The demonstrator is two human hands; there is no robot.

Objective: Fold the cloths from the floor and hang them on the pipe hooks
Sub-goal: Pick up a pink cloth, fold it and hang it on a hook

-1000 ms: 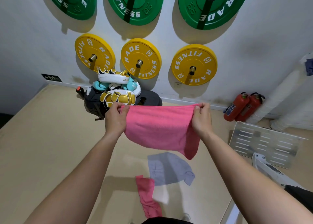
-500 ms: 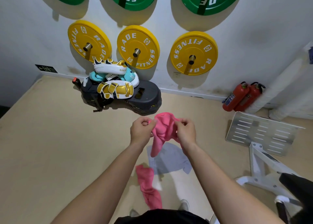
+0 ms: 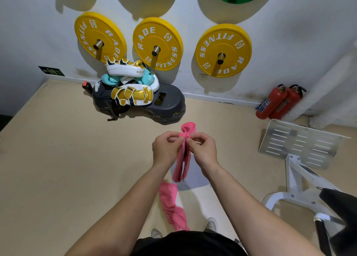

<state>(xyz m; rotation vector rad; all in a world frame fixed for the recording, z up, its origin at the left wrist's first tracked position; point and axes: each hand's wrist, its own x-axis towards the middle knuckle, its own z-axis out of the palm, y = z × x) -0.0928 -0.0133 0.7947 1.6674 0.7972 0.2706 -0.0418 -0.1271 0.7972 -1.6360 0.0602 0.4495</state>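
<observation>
A pink cloth [image 3: 182, 159] hangs folded into a narrow strip between my hands, with a loop of it sticking up above my fingers. My left hand [image 3: 167, 149] and my right hand [image 3: 202, 151] pinch its top edges together, close to each other. Below them on the beige floor lie a second pink cloth [image 3: 173, 207], crumpled, and a grey-blue cloth [image 3: 195, 176], mostly hidden behind my hands and the held cloth. No pipe hooks show; a white wrapped pipe [image 3: 332, 85] runs up the right wall.
A pile of boxing pads on a black step [image 3: 139, 95] sits against the wall. Yellow weight plates [image 3: 157, 43] hang above. Two red fire extinguishers [image 3: 276, 103] stand right. A metal footplate [image 3: 299, 143] and white machine frame [image 3: 297, 182] fill the right floor.
The pink cloth, held wide and flat a second ago, has been folded as my hands came together; it now hangs as a narrow strip. The view has tilted down.
</observation>
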